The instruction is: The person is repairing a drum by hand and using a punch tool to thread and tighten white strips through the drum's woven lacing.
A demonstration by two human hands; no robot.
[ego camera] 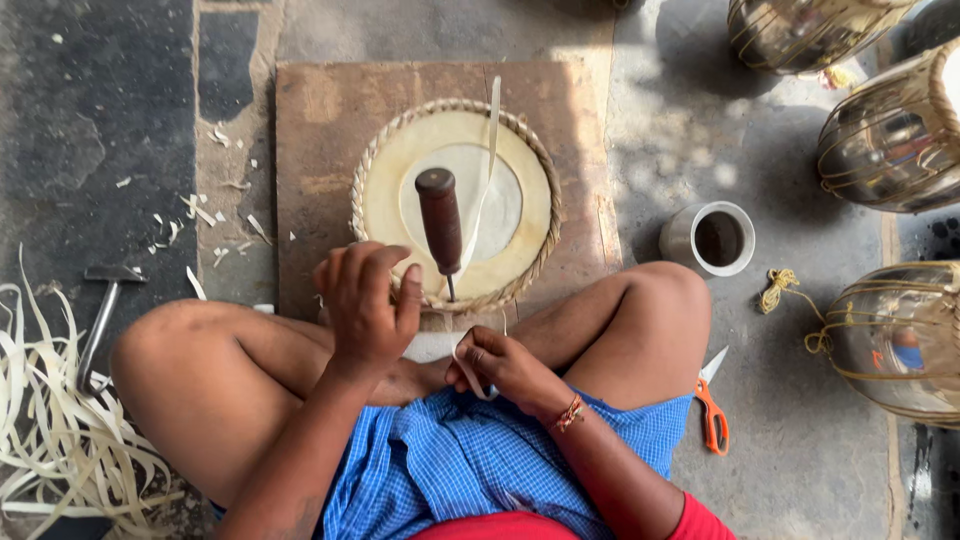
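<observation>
A round pale drumhead with a braided rim lies on a brown board in front of my crossed legs. An awl with a dark wooden handle stands stuck in the near rim. My left hand curls over that rim just left of the awl. A long pale strip runs from the far rim across the drumhead, past the awl's tip and down to my lap. There my right hand, with a red thread at its wrist, pinches the strip's looped end.
A hammer and a heap of pale strips lie on the left. Orange-handled scissors, a cup of dark paste and a yellow cord lie on the right. Metal drum shells stand further right.
</observation>
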